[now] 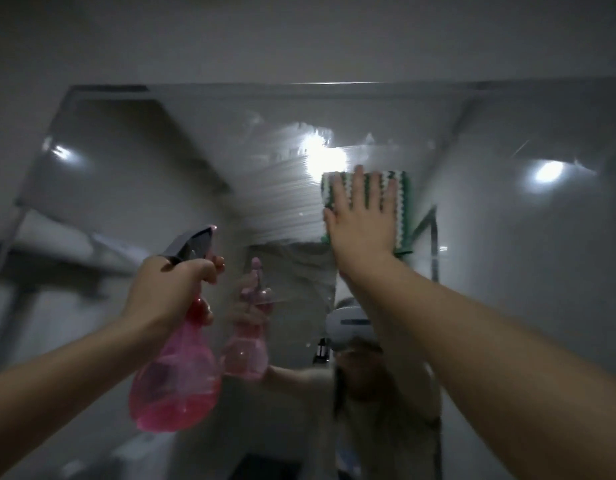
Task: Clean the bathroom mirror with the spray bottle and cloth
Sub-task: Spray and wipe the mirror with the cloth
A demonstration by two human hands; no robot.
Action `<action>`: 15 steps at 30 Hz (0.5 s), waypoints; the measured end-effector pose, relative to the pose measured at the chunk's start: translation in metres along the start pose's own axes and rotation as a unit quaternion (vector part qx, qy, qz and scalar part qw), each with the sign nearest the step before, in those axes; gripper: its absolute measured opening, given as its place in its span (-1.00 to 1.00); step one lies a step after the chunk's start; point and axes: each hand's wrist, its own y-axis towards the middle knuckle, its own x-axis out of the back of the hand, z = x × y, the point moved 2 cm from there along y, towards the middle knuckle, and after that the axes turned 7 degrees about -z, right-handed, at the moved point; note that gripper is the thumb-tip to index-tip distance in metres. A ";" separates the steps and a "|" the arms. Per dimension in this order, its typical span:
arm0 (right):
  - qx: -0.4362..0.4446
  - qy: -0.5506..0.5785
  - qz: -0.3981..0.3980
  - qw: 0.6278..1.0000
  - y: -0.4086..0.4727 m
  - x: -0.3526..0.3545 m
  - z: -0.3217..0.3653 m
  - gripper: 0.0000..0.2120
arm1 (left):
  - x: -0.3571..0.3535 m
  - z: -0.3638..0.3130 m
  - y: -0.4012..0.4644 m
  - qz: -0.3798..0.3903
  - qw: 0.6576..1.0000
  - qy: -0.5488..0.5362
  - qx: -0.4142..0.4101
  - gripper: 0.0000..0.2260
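The bathroom mirror (507,271) fills most of the view, with wet streaks across its upper middle. My right hand (360,220) lies flat with straight fingers on a green and white cloth (403,202), pressing it against the glass. My left hand (171,289) grips the neck of a pink spray bottle (176,379) with a grey trigger head, held up in front of the mirror at the left. The bottle's reflection shows just to its right.
The mirror's top edge (299,88) runs below a grey wall. Reflected in the glass are bright ceiling lights, a person wearing a white headset, and a dim shelf at the left.
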 end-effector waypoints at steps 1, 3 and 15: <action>0.014 0.006 0.001 1.000 0.004 -0.003 0.027 -0.45 | 0.012 0.003 0.004 -0.001 1.000 0.009 -0.004 -0.85; 0.046 0.016 0.003 0.999 0.010 -0.007 0.078 -0.42 | 0.035 0.007 0.012 -0.011 0.999 0.028 -0.019 -0.84; 0.119 -0.023 -0.008 0.993 0.001 -0.007 0.078 -0.46 | 0.035 0.016 0.014 -0.008 0.998 0.054 -0.037 -0.86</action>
